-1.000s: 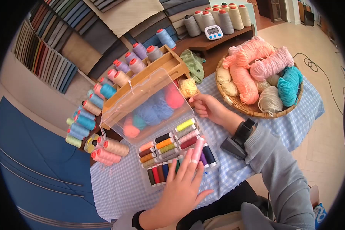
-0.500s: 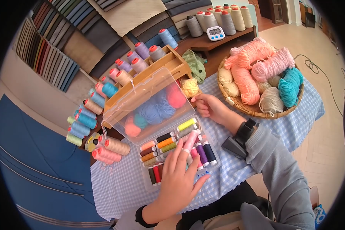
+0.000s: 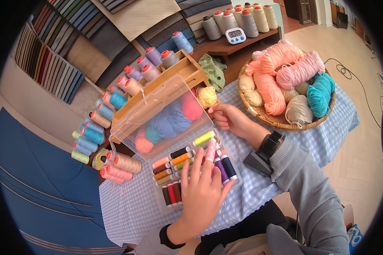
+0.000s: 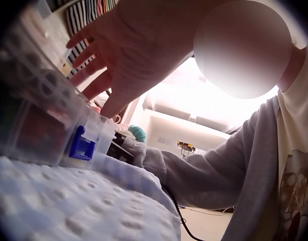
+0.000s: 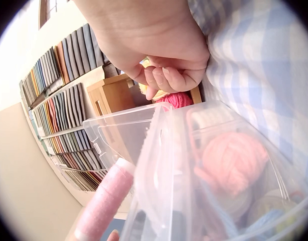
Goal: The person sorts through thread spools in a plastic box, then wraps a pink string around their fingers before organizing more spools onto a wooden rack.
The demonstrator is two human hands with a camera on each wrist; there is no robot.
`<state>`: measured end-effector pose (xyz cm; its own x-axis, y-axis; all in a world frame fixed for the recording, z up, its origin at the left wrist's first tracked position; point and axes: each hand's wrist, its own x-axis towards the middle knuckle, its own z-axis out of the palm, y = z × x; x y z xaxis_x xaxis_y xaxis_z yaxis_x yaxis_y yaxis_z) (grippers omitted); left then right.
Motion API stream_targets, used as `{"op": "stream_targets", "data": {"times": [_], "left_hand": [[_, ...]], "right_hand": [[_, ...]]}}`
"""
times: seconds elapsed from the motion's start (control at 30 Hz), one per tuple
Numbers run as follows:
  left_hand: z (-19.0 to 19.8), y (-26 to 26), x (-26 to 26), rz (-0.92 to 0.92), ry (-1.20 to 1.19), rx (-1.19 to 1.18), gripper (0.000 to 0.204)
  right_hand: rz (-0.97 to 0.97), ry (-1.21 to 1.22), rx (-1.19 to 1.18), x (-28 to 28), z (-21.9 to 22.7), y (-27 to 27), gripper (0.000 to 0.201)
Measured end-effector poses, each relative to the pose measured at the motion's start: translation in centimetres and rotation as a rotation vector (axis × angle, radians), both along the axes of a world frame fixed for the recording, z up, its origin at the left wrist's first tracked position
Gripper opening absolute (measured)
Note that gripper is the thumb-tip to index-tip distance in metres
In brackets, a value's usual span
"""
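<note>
Over the right half of the clear plastic compartment box (image 3: pixel 239 179), the pink thread spool with white ends (image 3: pixel 210 150) sits at the fingertips of the left hand (image 3: pixel 198 196). That hand pinches its near end between the fingers, palm down, thumb out to the right; exact finger contact is hard to tell. Spool's long axis runs near to far, far end leaning slightly right and raised, roughly in line with the fingers. Whether its underside touches the spools below: cannot tell. Purple spool (image 3: pixel 219 165) and navy spool (image 3: pixel 229 166) lie just right of the left hand's fingers; yellow-green spool (image 3: pixel 204 138) lies beyond, near the hinge side. Left hand is the nearer one to the pink spool, already in contact; right hand (image 3: pixel 235 123) is apart from it, far and to the right. Right hand's fingers are loosely curled with nothing visible in them, beside the right corner of the raised transparent lid (image 3: pixel 134 123) and close to the pale yellow yarn ball (image 3: pixel 207 97). Lid tilts up at the box's far side. Round wicker basket (image 3: pixel 291 126) of yarn stands right of the right hand, on the blue-and-white checked cloth (image 3: pixel 130 204).
</note>
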<state>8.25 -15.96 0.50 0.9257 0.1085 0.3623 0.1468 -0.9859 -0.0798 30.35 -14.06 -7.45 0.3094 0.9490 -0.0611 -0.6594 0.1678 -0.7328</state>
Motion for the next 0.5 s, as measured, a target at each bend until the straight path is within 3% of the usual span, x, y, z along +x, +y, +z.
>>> {"op": "stream_targets", "data": {"times": [0.13,0.33,0.5], "left_hand": [[-0.2,-0.1,-0.1,0.005,-0.008,0.013,0.034],[1.2,1.2,-1.4,0.017,0.039,-0.167,0.038],[2.1,3.9,-4.2,0.048,0.134,-0.220,0.060]], "right_hand": [[0.000,-0.004,-0.001,0.0,0.0,0.0,0.017],[0.001,-0.002,0.003,0.0,0.1,-0.1,0.018],[-0.001,-0.001,-0.003,0.0,0.0,0.0,0.017]]}}
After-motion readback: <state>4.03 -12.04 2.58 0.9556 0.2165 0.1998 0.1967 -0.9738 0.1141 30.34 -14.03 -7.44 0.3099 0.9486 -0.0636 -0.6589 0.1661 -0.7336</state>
